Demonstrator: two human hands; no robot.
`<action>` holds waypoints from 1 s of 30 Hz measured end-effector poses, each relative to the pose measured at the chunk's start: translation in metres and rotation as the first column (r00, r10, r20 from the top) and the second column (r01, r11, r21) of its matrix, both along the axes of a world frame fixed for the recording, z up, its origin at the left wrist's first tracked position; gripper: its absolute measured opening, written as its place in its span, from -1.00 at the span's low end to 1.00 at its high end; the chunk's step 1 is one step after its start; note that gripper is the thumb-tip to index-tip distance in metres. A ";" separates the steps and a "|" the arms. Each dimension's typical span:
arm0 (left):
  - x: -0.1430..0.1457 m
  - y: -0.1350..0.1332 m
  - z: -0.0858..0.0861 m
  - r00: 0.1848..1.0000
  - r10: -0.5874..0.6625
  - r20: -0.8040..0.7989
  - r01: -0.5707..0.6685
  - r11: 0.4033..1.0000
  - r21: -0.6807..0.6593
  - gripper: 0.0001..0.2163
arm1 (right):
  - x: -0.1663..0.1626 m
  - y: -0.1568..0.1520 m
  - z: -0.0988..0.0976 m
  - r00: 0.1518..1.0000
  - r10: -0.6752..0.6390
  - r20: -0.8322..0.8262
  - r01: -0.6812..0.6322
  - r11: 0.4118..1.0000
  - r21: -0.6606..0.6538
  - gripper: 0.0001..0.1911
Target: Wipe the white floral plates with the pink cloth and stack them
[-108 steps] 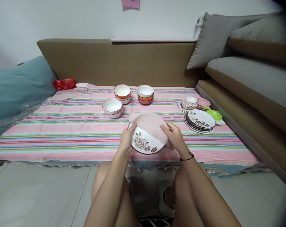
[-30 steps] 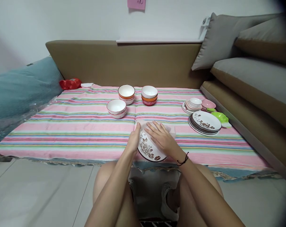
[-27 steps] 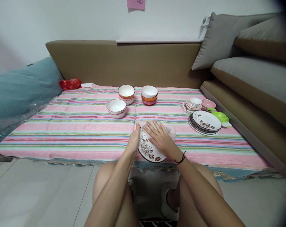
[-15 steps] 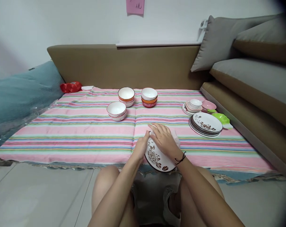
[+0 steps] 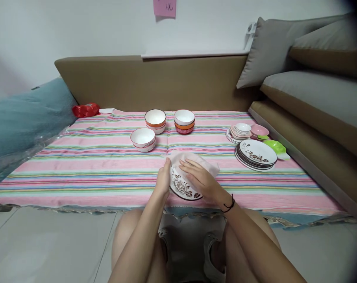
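In front of my knees, near the cover's front edge, I hold a white plate (image 5: 180, 186) with a brown flower pattern and a dark rim. My left hand (image 5: 163, 179) is closed on its left edge, thumb on top; the fingers underneath are hidden. A pale pinkish-white cloth (image 5: 208, 163) lies across the plate's far and right part. My right hand (image 5: 199, 177), wearing a dark cord at the wrist, presses the cloth against the plate with its fingers close together. The plate's right side is hidden by that hand and the cloth.
Bowls stand in stacks: left front (image 5: 143, 140), left back (image 5: 155, 121) and right (image 5: 184, 122). To the right are a stack of similar plates (image 5: 256, 153), small dishes (image 5: 242, 129) and a green dish (image 5: 277, 148). Cushions (image 5: 314, 94) rise at right; a red package (image 5: 86, 110) lies far left.
Both hands and the plate have moved slightly left and away from me. The cloth now spreads over more of the plate's far side, with my right hand flatter on it.
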State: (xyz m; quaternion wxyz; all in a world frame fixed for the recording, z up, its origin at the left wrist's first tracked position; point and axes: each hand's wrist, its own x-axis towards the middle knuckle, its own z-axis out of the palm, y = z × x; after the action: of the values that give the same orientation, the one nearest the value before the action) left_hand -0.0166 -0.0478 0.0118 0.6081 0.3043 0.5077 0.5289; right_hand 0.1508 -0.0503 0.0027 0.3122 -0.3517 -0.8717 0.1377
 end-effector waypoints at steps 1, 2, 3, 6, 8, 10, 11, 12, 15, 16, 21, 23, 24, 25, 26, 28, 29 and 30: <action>0.000 0.000 0.001 0.999 -0.036 0.003 0.036 0.999 0.006 -0.49 | 0.003 0.002 0.002 1.000 -0.005 -0.016 0.005 1.000 0.019 -0.56; 0.000 -0.001 0.002 0.998 -0.068 0.006 0.068 0.998 0.014 -0.49 | 0.006 0.003 0.004 1.000 -0.016 -0.007 0.016 0.999 0.040 -0.57; 0.000 -0.001 0.003 0.996 -0.094 0.009 0.094 0.995 0.022 -0.50 | 0.009 0.004 0.005 0.999 -0.034 0.025 0.032 0.998 0.058 -0.57; 0.002 -0.004 0.006 0.991 -0.134 -0.005 0.134 0.990 0.032 -0.49 | 0.009 0.004 0.004 0.979 -0.130 0.160 0.118 0.990 0.082 -0.53; 0.003 -0.006 0.009 0.986 -0.159 -0.039 0.160 0.987 0.022 -0.48 | 0.004 0.003 0.001 0.963 -0.192 0.191 0.179 0.980 0.085 -0.48; 0.003 -0.010 0.013 0.974 -0.205 -0.092 0.207 0.978 0.003 -0.48 | -0.001 0.003 0.001 0.964 -0.220 0.150 0.212 0.975 0.064 -0.47; 0.004 -0.011 0.016 0.965 -0.231 -0.122 0.233 0.973 -0.004 -0.49 | -0.002 0.004 0.002 0.966 -0.233 0.109 0.230 0.972 0.037 -0.50; 0.004 -0.013 0.018 0.955 -0.258 -0.146 0.259 0.966 -0.009 -0.50 | -0.004 0.005 0.003 0.964 -0.257 0.061 0.258 0.966 -0.007 -0.54; 0.004 -0.019 0.026 0.938 -0.315 -0.144 0.316 0.949 -0.013 -0.54 | -0.002 0.009 0.012 0.933 -0.355 -0.055 0.339 0.920 -0.199 -0.70; 0.004 -0.020 0.028 0.936 -0.328 -0.126 0.329 0.944 -0.020 -0.55 | -0.001 0.010 0.015 0.924 -0.374 -0.085 0.342 0.904 -0.256 -0.68; -0.001 -0.023 0.031 0.926 -0.356 -0.123 0.354 0.935 -0.039 -0.53 | 0.008 0.010 0.020 0.906 -0.336 -0.256 0.215 0.889 -0.403 -0.53; -0.003 -0.021 0.030 0.929 -0.350 -0.118 0.349 0.937 -0.028 -0.52 | 0.010 0.008 0.017 0.878 -0.357 -0.318 0.201 0.879 -0.432 -0.53; -0.005 -0.020 0.029 0.935 -0.336 -0.113 0.337 0.941 -0.014 -0.52 | 0.011 0.007 0.015 0.858 -0.379 -0.346 0.210 0.874 -0.438 -0.55; -0.006 -0.018 0.028 0.943 -0.315 -0.103 0.317 0.948 0.003 -0.52 | 0.011 0.006 0.013 0.838 -0.401 -0.371 0.222 0.871 -0.439 -0.57; -0.007 -0.016 0.027 0.955 -0.285 -0.087 0.287 0.958 0.020 -0.52 | 0.011 0.005 0.011 0.818 -0.420 -0.394 0.235 0.868 -0.437 -0.61; -0.010 -0.012 0.024 0.977 -0.206 -0.047 0.208 0.977 0.037 -0.49 | 0.011 0.003 0.008 0.787 -0.441 -0.431 0.251 0.868 -0.429 -0.68; -0.011 -0.010 0.022 0.984 -0.176 -0.030 0.177 0.984 0.035 -0.47 | 0.010 0.003 0.007 0.776 -0.447 -0.445 0.256 0.868 -0.425 -0.68; -0.012 -0.009 0.021 0.987 -0.160 -0.020 0.160 0.987 0.031 -0.45 | 0.010 0.002 0.007 0.770 -0.448 -0.454 0.260 0.870 -0.418 -0.65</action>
State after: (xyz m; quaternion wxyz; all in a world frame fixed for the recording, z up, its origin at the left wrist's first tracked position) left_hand -0.0282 -0.0569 0.0329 0.6392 0.3585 0.4784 0.4838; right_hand 0.1610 -0.0479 0.0095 0.5002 -0.5063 -0.6290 0.3127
